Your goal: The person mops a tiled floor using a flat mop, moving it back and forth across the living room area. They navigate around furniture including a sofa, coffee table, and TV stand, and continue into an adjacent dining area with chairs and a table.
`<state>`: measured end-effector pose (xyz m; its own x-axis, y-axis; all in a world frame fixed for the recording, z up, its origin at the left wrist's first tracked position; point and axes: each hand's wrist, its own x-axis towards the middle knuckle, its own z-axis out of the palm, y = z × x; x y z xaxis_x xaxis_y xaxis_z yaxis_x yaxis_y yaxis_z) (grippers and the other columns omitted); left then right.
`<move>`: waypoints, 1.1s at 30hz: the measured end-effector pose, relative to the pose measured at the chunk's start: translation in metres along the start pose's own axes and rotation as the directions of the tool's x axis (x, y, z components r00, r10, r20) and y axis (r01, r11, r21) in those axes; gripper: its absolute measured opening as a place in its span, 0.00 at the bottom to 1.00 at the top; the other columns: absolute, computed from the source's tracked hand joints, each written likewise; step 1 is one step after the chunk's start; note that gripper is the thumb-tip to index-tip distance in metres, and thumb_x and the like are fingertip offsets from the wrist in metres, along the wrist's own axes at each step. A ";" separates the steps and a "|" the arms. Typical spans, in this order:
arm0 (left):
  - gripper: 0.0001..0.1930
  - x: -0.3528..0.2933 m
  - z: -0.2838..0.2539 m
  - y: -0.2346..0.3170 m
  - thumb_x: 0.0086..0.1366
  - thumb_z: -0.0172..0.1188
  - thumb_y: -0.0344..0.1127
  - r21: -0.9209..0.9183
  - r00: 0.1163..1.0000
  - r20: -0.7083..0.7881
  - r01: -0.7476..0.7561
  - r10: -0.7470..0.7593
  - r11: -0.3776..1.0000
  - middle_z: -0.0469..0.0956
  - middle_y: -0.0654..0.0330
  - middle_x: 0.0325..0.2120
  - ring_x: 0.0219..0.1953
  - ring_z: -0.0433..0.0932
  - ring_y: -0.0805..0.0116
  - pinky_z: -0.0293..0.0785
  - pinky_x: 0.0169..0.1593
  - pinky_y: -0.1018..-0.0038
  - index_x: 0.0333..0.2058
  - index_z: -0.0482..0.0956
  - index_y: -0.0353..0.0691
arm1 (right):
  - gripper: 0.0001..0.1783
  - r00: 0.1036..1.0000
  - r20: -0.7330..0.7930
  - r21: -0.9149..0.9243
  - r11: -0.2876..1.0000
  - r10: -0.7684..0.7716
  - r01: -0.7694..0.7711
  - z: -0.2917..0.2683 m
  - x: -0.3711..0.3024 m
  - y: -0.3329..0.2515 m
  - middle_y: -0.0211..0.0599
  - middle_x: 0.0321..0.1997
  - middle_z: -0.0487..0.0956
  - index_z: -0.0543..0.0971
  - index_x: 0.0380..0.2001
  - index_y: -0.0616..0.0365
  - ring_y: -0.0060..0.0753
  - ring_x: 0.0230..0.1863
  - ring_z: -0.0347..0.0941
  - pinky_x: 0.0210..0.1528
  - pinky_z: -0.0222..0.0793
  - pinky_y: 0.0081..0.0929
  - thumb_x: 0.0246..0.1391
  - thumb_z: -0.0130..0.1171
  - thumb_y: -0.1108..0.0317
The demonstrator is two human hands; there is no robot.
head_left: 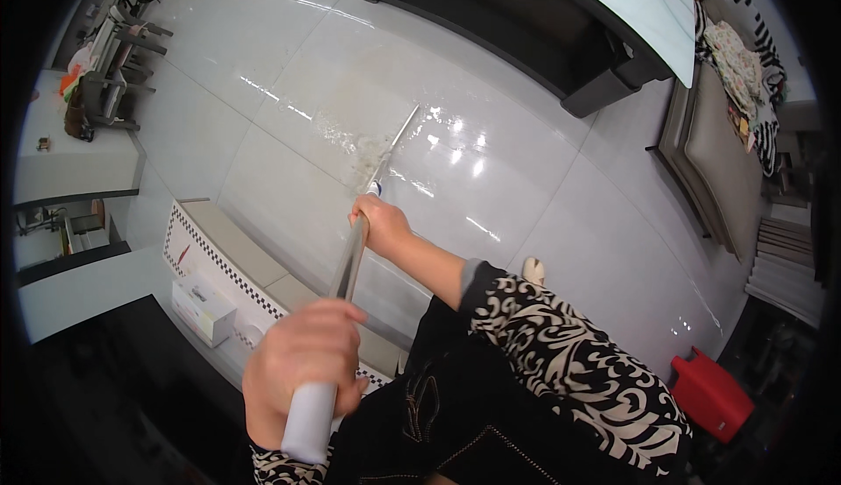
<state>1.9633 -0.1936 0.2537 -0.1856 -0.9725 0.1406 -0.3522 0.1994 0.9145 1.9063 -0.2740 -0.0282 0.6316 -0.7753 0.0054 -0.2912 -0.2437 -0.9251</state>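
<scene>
Both hands are closed round the pole of a floor squeegee (349, 268). My left hand (302, 358) wraps the top of the pole, just above its white end grip, and is slightly blurred. Lower down, my right hand (383, 225) grips the pole with the fingers curled round it. The squeegee's long thin blade (404, 134) rests on the light grey tiled floor (298, 73). A puddle of water (355, 139) lies along the blade's left side, and wet, shiny patches spread to its right.
A dark table with a white top (613, 12) stands far right, beside a brown cushioned seat (723, 161) piled with cloths. A low white cabinet with a checkered edge (236, 266) runs near left, carrying a white box (203, 314). A red bin (711, 396) is near right; stools (118, 82) are far left.
</scene>
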 end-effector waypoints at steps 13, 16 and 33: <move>0.14 0.064 0.061 -0.091 0.50 0.64 0.27 -0.536 0.962 -0.255 -0.225 0.098 0.814 0.72 0.64 0.16 0.25 0.73 0.66 0.67 0.53 0.53 0.16 0.65 0.44 | 0.11 0.921 -0.160 -0.451 0.804 0.355 -0.388 -0.191 -0.038 0.071 0.43 0.38 0.77 0.76 0.31 0.55 0.49 0.39 0.75 0.41 0.71 0.40 0.42 0.61 0.67; 0.13 0.108 0.076 -0.120 0.50 0.62 0.25 -0.607 0.972 -0.235 -0.159 0.016 0.778 0.70 0.65 0.17 0.26 0.72 0.67 0.66 0.55 0.54 0.17 0.65 0.44 | 0.10 0.887 -0.245 -0.445 0.767 0.392 -0.462 -0.213 -0.022 0.113 0.44 0.37 0.78 0.76 0.31 0.57 0.50 0.39 0.74 0.41 0.71 0.40 0.43 0.60 0.67; 0.12 0.253 -0.069 -0.157 0.50 0.59 0.29 -0.490 0.785 -0.578 -0.116 -0.222 0.864 0.61 0.66 0.17 0.24 0.61 0.69 0.62 0.46 0.63 0.20 0.61 0.46 | 0.07 0.955 0.007 -0.370 0.888 0.297 -0.274 -0.162 0.241 0.121 0.47 0.35 0.76 0.74 0.27 0.59 0.52 0.39 0.73 0.41 0.69 0.43 0.41 0.58 0.71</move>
<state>2.0350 -0.4789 0.1715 0.4625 -0.8776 0.1264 0.1666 0.2260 0.9598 1.9068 -0.5844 -0.0776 0.5214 -0.8086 -0.2725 -0.6975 -0.2199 -0.6820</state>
